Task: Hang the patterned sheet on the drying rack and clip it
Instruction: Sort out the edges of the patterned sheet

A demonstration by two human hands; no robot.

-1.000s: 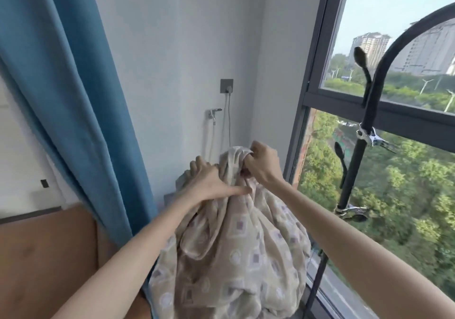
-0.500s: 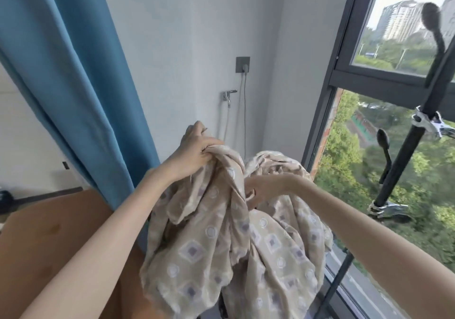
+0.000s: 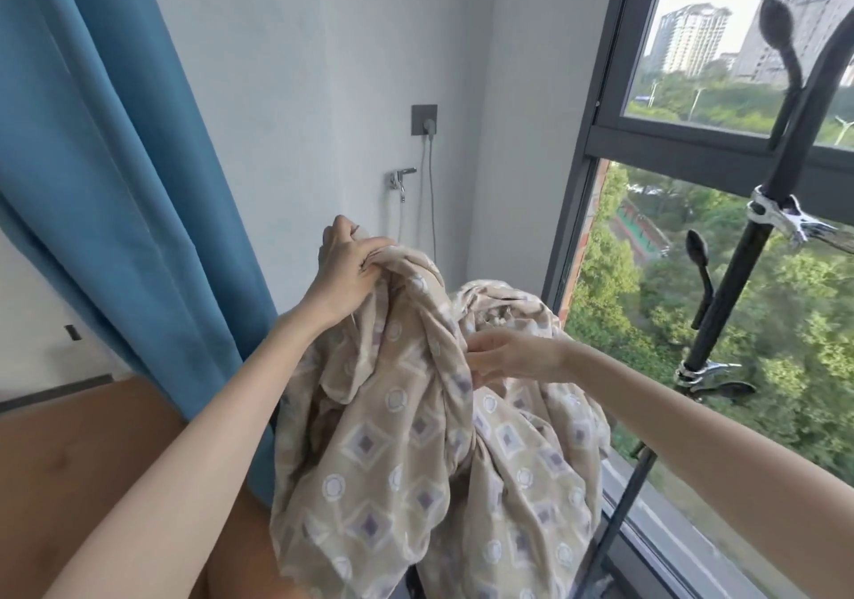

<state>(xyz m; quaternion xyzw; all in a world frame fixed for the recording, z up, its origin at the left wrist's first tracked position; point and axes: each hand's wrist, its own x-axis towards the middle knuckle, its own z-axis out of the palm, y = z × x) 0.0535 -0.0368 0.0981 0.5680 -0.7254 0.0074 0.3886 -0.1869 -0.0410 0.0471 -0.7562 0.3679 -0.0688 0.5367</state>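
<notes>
A white-walled corner by a tall window holds the black metal drying rack (image 3: 721, 302). Left of the rack, not yet over it, the soft beige diamond-patterned sheet (image 3: 393, 460) hangs bunched. The left hand (image 3: 344, 270) grips its top fold and the right hand (image 3: 503, 358) pinches a lower one. It looks light and limp and likely to tangle, so it is best held along one edge.

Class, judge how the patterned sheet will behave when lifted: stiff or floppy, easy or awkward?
Probably floppy: the patterned sheet sags in deep folds below the left hand and right hand. Likely awkward, since much bunched cloth hangs loose.
</notes>
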